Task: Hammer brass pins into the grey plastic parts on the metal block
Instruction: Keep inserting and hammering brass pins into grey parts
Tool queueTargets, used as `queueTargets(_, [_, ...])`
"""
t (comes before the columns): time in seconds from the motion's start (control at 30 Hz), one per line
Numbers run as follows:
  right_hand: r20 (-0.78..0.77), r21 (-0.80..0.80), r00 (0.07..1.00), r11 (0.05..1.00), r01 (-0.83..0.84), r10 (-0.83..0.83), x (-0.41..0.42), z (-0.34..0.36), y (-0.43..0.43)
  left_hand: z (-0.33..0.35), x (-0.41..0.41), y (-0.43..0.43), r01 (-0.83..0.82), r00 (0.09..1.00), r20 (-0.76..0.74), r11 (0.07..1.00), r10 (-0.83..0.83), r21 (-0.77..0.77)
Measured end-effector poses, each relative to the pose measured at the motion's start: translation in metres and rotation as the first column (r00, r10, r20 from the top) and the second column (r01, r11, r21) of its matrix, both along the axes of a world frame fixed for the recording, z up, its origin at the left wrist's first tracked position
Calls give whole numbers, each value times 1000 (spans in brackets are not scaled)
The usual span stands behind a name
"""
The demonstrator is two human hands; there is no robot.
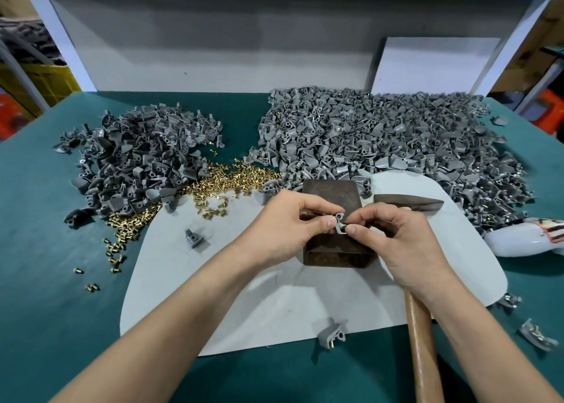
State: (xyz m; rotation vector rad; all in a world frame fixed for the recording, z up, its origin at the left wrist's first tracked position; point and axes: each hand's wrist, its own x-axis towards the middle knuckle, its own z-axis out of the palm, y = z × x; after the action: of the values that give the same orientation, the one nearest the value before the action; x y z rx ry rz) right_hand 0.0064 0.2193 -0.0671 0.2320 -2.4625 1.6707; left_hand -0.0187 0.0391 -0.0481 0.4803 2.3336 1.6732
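Grip: the left hand (293,219) and the right hand (396,234) both pinch one grey plastic part (339,221) between thumb and forefinger, the left from its left side and the right from its right side.
Brass pin: a small brass-coloured pin (344,227) shows at the lower end of the part, just at the right thumb tip; how deep it sits, I cannot tell.
Place of the part: it is held just over the metal block (332,195), about the middle of the top face; whether it touches the block I cannot tell.
Hands: both forearms come in from the near edge and meet over the block; the other fingers are curled under, knuckles up.
Block: dark, rusty brown, with a flat top and a lighter front face — it stands on a pale grey mat (274,296) with rounded corners.
Hammer: its dark pointed head (409,202) lies just right of the block, and the wooden handle (422,341) runs under the right wrist toward the near edge.
Brass pins: a loose heap (232,180) lies left of the block, spilling across the green table (45,280).
Grey parts: one pile (137,164) at far left and a larger pile (381,143) at far right — small curved pieces with round holes.
Single parts: one (195,238) lies on the mat to the left, another with a pin (332,335) at the mat's near edge.
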Motion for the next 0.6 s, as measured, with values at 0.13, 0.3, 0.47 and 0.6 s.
queueTargets(0.13, [-54, 67, 999, 998, 10, -7, 0, -1, -2, 0, 0, 0, 1, 1000, 8, 1000, -1, 11])
queueTargets(0.3, [-94, 108, 996, 994, 12, -2, 2, -1, -5, 0, 1, 1, 7, 1000, 20, 1000, -8, 30])
queueTargets(0.47, [-114, 132, 993, 991, 29, -14, 3, -1, -8, 0, 1, 1, 4, 999, 32, 999, -5, 44])
queueTargets(0.6, [-116, 140, 993, 989, 44, -28, 3, -1, -9, 0, 1, 1, -4, 1000, 25, 999, 3, 44])
